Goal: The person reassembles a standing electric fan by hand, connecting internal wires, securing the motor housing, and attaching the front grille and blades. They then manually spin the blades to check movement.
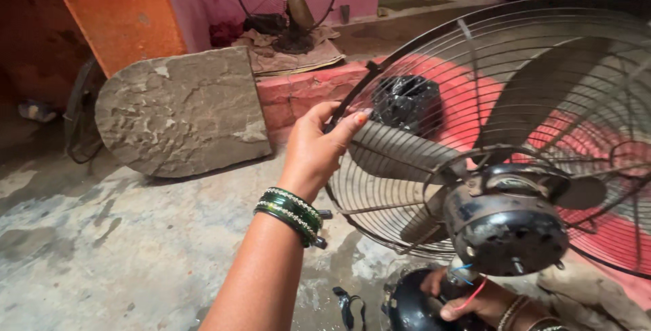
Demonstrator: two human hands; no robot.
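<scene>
The left hand (315, 151) has its grip clamped on the thin wire rim of a round metal fan guard (475, 53) tilted over the stained concrete floor (135, 249), the right hand (468, 300) closed around the neck beneath the dusty black motor (505, 222), a rough flat stone slab (180, 110) leaning behind.

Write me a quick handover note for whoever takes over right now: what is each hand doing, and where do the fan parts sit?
Left hand: fingers grip the rim of the fan's wire guard, steadying it.
Right hand: low beneath the motor housing, on the neck by loose red and blue wires.
Fan: tilted, rear facing the camera; blades inside the guard, guard on.
Nearby: stone slab against the wall, second fan behind, black strap on the floor.
Done: fan held steady. Left: wires hang unconnected.
</scene>
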